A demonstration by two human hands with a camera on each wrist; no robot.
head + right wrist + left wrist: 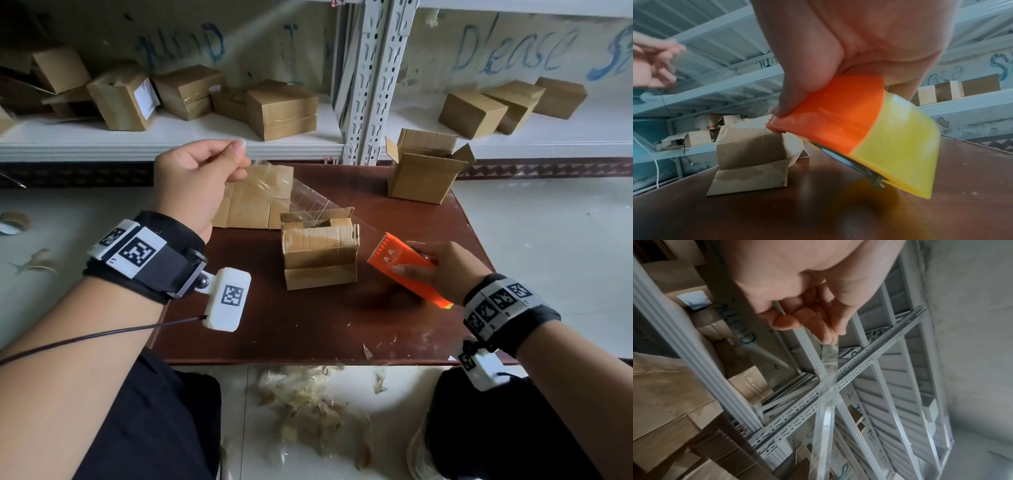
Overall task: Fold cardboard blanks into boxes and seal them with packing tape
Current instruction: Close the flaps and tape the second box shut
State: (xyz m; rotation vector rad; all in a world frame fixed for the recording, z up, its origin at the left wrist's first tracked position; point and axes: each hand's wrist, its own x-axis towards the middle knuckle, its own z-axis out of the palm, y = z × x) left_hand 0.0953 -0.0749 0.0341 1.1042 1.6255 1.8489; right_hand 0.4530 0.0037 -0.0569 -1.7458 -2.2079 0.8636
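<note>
Clear tape (310, 198) spans above the folded box (320, 255), left hand (197, 181) pinching its free end beyond the box, right hand (442, 270) gripping the dispenser (406, 269) beside it.

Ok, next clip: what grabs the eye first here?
The orange tape dispenser in the right hand, low over the brown table. Clear tape stretches from it over the small box at the table's centre up to the raised left hand, which pinches its end.
</note>
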